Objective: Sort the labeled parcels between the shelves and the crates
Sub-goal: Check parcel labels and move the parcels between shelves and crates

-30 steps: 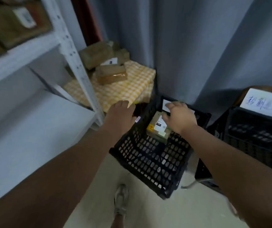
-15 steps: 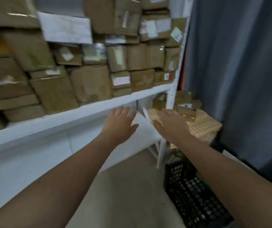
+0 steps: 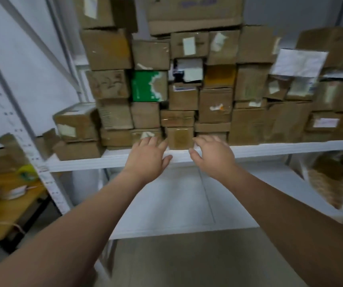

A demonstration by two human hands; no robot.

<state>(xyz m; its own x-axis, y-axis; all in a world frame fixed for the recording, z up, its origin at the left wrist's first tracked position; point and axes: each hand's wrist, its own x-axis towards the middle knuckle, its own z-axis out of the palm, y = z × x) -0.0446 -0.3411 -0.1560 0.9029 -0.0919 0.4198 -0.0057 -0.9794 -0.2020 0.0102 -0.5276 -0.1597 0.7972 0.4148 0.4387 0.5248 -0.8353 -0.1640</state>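
The person had turned from the crate to the shelf (image 3: 270,149). The left hand (image 3: 147,157) and the right hand (image 3: 213,157) were both up at its front edge, in front of the piled boxes (image 3: 214,104). Each hand was open with its fingers spread, and each held nothing. Between them sat a small box (image 3: 180,137), at the bottom of the pile and right at the front edge. The hands were just beside it, one on each side. It could not be told if the fingers touched it. This box looked like the next one to be picked, so a new round of sorting seemed to be starting.

One second before, the hands were down in a black crate on the floor. The right hand lay on a little labeled parcel there. Half a second before, both hands were up and empty, near the shelf's right end. Now the crate was out of sight, and that parcel seemed to have been left in it.
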